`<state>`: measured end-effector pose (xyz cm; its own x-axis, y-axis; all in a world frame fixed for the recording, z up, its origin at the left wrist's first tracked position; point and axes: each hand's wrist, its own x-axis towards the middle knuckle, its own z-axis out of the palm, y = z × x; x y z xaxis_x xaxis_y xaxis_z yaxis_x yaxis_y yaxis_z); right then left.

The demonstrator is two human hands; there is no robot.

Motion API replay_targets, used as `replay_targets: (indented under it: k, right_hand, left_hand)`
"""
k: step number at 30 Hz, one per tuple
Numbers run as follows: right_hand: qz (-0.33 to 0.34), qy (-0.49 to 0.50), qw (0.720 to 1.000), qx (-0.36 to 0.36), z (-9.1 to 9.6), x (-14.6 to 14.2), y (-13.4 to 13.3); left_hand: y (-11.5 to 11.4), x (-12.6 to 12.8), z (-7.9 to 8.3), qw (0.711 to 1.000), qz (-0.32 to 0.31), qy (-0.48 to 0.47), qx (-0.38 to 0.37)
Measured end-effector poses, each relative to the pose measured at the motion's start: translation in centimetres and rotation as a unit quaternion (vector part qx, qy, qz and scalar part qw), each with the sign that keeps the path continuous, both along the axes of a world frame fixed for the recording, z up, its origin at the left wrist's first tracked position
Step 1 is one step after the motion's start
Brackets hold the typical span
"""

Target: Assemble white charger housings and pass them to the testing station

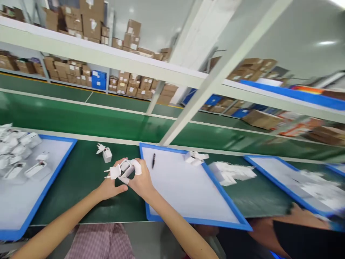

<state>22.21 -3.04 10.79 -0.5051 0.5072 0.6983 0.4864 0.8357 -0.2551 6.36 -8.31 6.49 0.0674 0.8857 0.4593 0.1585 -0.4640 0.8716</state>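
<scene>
Above the green bench, both my hands grip one white plug charger. Its two-pin plug piece (115,173) points left from the open housing (126,168), where some dark parts show inside. My left hand (107,187) is closed round it from the left and below, its thumb near the lower edge. On the other side my right hand (142,181) is closed on the housing; a white piece (137,167), perhaps a finger cover, sits at its fingers. Another white charger (107,154) with its plug piece apart lies just beyond my hands.
At left, a blue-rimmed tray (55,176) carries several white chargers (16,151). A second tray (185,187) at right bears a black pen (153,160) and white parts (196,157). More white parts (231,172) lie beyond. A co-worker's arm (291,225) reaches in at far right.
</scene>
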Motion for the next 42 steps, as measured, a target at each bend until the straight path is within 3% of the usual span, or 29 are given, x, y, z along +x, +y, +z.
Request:
replay_targets:
  k: [2, 6, 10, 14, 17, 19, 21, 23, 28, 36, 42]
  right_hand:
    - [0.083, 0.033, 0.996, 0.024, -0.6, -1.5, 0.1]
    - [0.191, 0.038, 0.979, -0.053, -1.2, -1.9, 1.9]
    - [0.222, 0.074, 0.969, -0.084, -1.7, -1.2, 2.1]
    - [0.237, 0.116, 0.964, -0.037, -1.9, -0.9, 0.9]
    - [0.208, 0.121, 0.971, -0.001, -1.5, -0.7, 0.4]
    - [0.199, 0.1, 0.974, -0.044, -0.9, -0.6, 0.4]
    - [0.205, 0.098, 0.968, -0.104, -0.5, -0.4, 0.6]
    - [0.215, 0.126, 0.956, -0.155, -0.3, -0.3, 0.7]
    - [0.207, 0.176, 0.933, -0.237, -1.2, -0.2, 0.4]
    - [0.218, 0.12, 0.954, -0.166, -1.0, 0.0, 0.7]
    - [0.226, 0.07, 0.954, -0.183, -0.8, -0.2, 1.2]
  left_hand:
    - [0.1, -0.4, 0.5, 0.996, 0.053, -0.037, 0.061]
    - [0.7, -1.8, 0.8, 0.985, 0.1, -0.031, 0.14]
    - [0.7, -2.4, 0.6, 0.975, 0.095, 0.001, 0.199]
    - [0.6, -2.7, 1.4, 0.966, 0.096, 0.043, 0.238]
    - [0.5, -2.8, 2.4, 0.989, 0.021, 0.043, 0.139]
    - [0.4, -2.8, 3.0, 0.998, -0.039, 0.041, -0.001]
    - [0.3, -2.7, 3.3, 0.99, -0.068, 0.039, -0.12]
    - [0.3, -2.6, 3.2, 0.982, -0.07, 0.028, -0.173]
    - [0.4, -2.2, 2.5, 0.977, -0.07, -0.032, -0.197]
    - [0.2, -2.7, 2.6, 0.973, -0.046, -0.039, -0.223]
    - [0.3, -2.9, 2.7, 0.975, -0.01, -0.004, -0.222]
